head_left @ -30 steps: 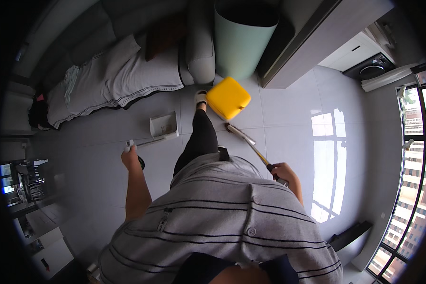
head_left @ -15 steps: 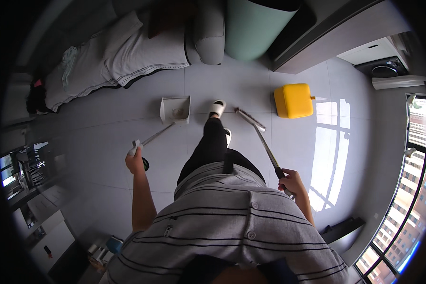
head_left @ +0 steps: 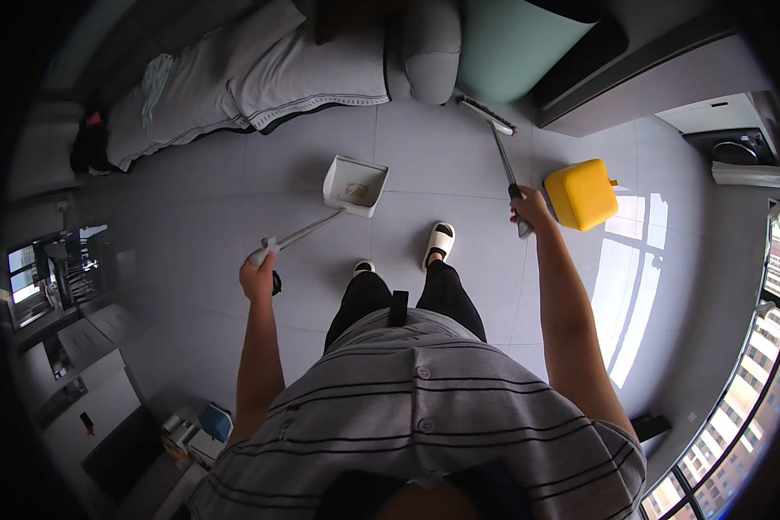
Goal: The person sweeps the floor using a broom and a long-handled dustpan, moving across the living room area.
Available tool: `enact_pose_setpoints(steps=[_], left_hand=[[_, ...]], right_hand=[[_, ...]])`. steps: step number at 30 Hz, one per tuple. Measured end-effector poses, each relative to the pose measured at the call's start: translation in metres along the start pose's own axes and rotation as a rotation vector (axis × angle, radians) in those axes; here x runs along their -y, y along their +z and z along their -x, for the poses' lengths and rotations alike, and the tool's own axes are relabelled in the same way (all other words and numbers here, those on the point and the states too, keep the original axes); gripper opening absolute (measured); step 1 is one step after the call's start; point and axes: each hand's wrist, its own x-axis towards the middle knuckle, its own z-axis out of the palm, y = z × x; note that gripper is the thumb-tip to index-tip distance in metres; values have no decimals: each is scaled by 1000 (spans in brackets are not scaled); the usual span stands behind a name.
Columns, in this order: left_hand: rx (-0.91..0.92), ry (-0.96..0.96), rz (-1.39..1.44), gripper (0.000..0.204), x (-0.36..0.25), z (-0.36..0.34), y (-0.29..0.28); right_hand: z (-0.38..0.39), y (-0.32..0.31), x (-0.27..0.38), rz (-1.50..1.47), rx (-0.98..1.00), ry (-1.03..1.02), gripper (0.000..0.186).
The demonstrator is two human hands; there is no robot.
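Over grey tiles (head_left: 446, 165), your left hand (head_left: 257, 276) grips a boxy white dustpan (head_left: 342, 173) — debris (head_left: 355, 190) inside — your right hand (head_left: 531, 208) a grey-and-black-handled broom (head_left: 503, 153); sweeping seems unfinished.

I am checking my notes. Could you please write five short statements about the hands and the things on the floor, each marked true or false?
1. The left hand grips the long-handled dustpan. True.
2. The dustpan is empty. False: some brownish debris lies in it.
3. The right hand holds the broom. True.
4. In the picture, the box is left of the broom. False: the yellow box is to its right.
5. The slippers are black. False: the slippers are white.
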Motion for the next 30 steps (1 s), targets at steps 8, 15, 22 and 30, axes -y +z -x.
enact_pose_setpoints(steps=[8, 15, 22, 30], left_hand=[[107, 185, -195, 35, 31, -37, -27], [248, 377, -320, 37, 55, -89, -50], [357, 456, -392, 40, 66, -124, -60], [328, 486, -472, 40, 45, -142, -55]], right_hand=[[83, 81, -71, 63, 78, 128, 46], [228, 180, -120, -105, -93, 194, 63], [178, 233, -115, -393, -229, 148, 55], [198, 356, -121, -119, -197, 163, 55]])
